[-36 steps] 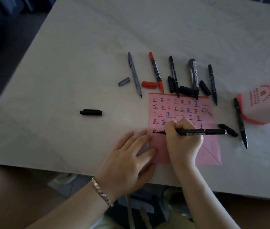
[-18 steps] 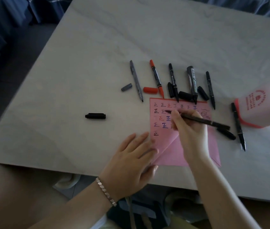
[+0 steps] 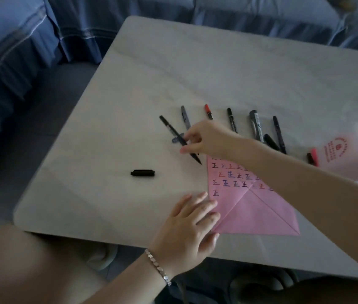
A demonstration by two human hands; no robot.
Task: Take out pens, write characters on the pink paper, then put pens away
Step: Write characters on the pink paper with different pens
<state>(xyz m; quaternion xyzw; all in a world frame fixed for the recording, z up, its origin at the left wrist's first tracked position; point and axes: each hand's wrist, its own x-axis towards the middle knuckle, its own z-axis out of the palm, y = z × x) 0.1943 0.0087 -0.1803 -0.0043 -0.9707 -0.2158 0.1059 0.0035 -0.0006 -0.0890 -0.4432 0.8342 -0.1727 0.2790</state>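
Note:
The pink paper lies near the table's front edge, its upper half covered with rows of written characters. My left hand rests flat on the paper's lower left corner. My right hand is above and left of the paper, pinching an uncapped black pen that slants with its tip down near the paper's top left corner. A row of uncapped pens lies behind: a grey pen, a red pen and several black pens.
A loose black cap lies alone on the table, left of the paper. A white and red pen holder lies at the right edge. The grey table is backed by blue upholstery.
My right hand lifted the black pen off the paper and carried it up and left, past the paper's top left corner. The camera tilted upward. My left hand stayed on the paper.

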